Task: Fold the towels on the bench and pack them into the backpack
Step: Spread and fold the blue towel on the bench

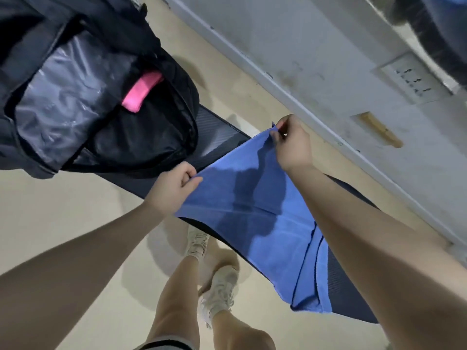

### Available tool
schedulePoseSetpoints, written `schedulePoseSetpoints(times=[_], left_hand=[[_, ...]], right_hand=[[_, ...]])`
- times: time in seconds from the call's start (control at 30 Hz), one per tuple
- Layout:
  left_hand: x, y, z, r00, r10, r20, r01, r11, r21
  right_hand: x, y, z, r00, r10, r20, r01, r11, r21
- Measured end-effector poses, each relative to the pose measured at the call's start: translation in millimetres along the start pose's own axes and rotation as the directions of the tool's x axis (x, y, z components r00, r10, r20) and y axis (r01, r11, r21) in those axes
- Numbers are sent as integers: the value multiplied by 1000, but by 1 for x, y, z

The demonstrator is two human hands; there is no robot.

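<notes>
Mid-frame, blue towel spread over the dark desk, far edge lifted. Left hand pinched shut on the near corner, right hand pinched on the far corner. Best to keep both corners level and taut, then lay edge onto edge squarely. Upper left: backpack gaping, pink towel already inside. No readable brand or writing anywhere.

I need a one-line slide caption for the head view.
Both hands, left hand and right hand, hold a blue towel over the bench beside the open backpack.
</notes>
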State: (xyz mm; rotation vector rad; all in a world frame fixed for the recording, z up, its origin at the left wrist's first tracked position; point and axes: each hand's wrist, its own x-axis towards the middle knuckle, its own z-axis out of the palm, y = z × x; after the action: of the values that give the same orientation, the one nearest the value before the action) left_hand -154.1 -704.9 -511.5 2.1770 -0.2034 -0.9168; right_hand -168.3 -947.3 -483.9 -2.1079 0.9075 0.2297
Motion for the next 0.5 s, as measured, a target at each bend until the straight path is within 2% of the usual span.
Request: schedulePoseSetpoints(times=[0.07,0.13,0.2,0.23,0.33,0.43,0.5], left_hand=[[5,-1,-8,999,15,-42,-10,992,125],[9,-4,-7,990,8,-139,32,958,285],[5,-8,6,972,38,-232,63,908,414],[0,-8,16,969,87,-231,34,879,476],[-22,-9,58,959,280,-38,-198,763,616],[-44,-4,104,906,378,189,-407,660,631],[-59,2,136,864,409,293,-498,614,613]], right_hand=[[-1,-5,-1,992,-56,115,61,998,-36],[-4,0,-6,966,-92,244,132,979,-155],[-13,15,-14,957,-87,278,149,966,-210],[-20,26,-20,962,-61,268,124,966,-225],[-53,73,-38,969,97,229,-39,968,-248],[-91,136,-56,939,274,207,-212,936,-281],[-114,176,-67,908,360,216,-272,896,-351]])
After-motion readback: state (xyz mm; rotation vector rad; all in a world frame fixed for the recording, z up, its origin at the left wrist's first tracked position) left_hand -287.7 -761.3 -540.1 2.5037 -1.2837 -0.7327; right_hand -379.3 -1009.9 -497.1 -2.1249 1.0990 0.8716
